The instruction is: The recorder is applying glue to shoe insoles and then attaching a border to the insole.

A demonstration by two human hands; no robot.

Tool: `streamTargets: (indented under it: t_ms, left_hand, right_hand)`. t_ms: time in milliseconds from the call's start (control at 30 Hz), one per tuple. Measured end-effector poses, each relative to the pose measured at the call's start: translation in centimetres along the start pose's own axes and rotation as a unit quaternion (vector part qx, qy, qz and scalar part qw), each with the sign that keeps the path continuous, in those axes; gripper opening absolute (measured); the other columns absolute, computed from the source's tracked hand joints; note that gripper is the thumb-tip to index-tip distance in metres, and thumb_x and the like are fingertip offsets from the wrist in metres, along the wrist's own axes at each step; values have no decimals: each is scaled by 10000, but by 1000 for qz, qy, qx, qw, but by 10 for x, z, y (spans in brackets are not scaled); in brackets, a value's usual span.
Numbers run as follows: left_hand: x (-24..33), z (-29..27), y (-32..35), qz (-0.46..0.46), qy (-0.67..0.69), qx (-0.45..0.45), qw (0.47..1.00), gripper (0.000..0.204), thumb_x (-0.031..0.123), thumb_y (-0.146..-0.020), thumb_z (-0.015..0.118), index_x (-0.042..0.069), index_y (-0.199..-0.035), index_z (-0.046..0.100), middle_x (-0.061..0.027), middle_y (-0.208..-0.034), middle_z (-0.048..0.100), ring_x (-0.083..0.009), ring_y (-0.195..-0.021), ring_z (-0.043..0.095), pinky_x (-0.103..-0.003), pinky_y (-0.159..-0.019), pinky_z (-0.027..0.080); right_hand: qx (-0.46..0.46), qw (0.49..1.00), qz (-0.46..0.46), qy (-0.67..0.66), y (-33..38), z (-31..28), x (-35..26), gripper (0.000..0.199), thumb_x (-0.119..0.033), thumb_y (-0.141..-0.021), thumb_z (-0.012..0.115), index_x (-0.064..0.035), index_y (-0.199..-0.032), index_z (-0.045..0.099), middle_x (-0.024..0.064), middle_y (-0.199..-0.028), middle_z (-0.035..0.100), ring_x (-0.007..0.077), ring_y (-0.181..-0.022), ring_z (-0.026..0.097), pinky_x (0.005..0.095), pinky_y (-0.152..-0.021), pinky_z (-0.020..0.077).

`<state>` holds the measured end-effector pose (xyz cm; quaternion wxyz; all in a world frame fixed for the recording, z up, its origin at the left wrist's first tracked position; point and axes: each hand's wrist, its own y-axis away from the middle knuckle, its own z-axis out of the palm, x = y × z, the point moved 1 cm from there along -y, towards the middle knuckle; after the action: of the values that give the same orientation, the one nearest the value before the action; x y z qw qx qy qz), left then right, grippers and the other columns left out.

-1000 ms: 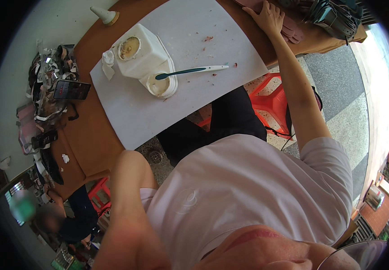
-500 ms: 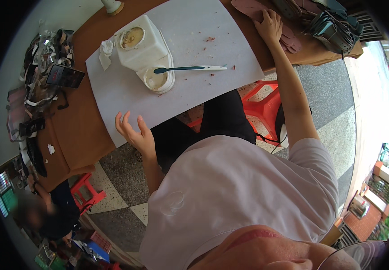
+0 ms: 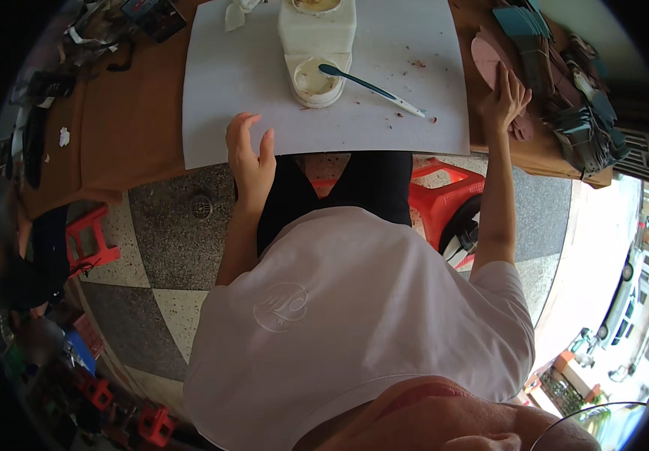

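Note:
My left hand (image 3: 253,164) is raised just over the near edge of a white board (image 3: 226,98), fingers apart and loosely curled, holding nothing. To the right, my right hand (image 3: 506,104) rests with spread fingers on flat pink sole-shaped pieces (image 3: 490,60); whether it grips one cannot be made out. On the board stands a white plastic container (image 3: 317,34) with two round wells of pale paste. A slim teal-and-white stick, like a toothbrush handle (image 3: 373,88), leans from the nearer well onto the board.
Bundles of teal and brown cut pieces (image 3: 576,113) lie beyond my right hand. Crumpled tissue (image 3: 238,13) sits by the container, and reddish scraps (image 3: 418,64) dot the board. A phone (image 3: 153,16) is at the far left. A red stool (image 3: 444,192) stands under the table's right side.
The whole view has turned, so the board now lies squarer in front of me. My right hand stays on the pink pieces, its fingers more spread. My left hand remains raised near the edge.

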<state>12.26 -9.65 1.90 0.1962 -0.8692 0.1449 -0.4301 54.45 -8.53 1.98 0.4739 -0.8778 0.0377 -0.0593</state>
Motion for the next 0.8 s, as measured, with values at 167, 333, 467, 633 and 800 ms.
streamTargets:
  t_ms: [167,333,467,633,800]
  left_hand:
    - [45,-15,-4,59,37,-71,995,241,75,-752,546,0,-971,477,-122,-880,548,-256,-854,522,-335,-789,382]
    - [63,-2,-9,-272,531,-408,691,350,276,-822,499,-4,-1027,465,-117,-815,572,-152,-700,577,-237,-615,454]
    - [78,4,-7,-324,549,-462,617,380,308,-809,503,-17,-1001,459,-125,-750,574,-172,-640,584,-264,-558,485]
    - [82,-10,-1,-346,523,-413,660,316,262,-815,495,-22,-954,484,-130,-739,578,-181,-613,586,-277,-562,483]
    - [58,-29,5,-278,527,-240,766,248,186,-832,463,-54,-848,522,-131,-732,584,-179,-608,581,-285,-576,475]
  right_hand:
    - [-29,987,-109,-115,-28,-74,-79,331,-109,-693,513,-165,-1013,580,16,-959,557,166,-887,516,427,-951,159]
    - [-77,938,-258,-216,-34,-99,-138,324,-169,-633,546,-180,-952,601,7,-939,568,173,-847,524,460,-956,146]
    - [-80,913,-278,-289,-23,-90,-167,319,-166,-613,566,-180,-930,604,5,-925,572,168,-834,522,488,-950,141]
    - [-60,927,-185,-321,-21,-86,-184,395,-172,-592,614,-163,-984,565,64,-1049,514,222,-951,463,485,-953,130]
    - [-54,939,-34,-337,-10,-70,-175,600,-101,-658,640,-48,-1186,360,182,-1087,430,317,-1017,404,486,-887,241]
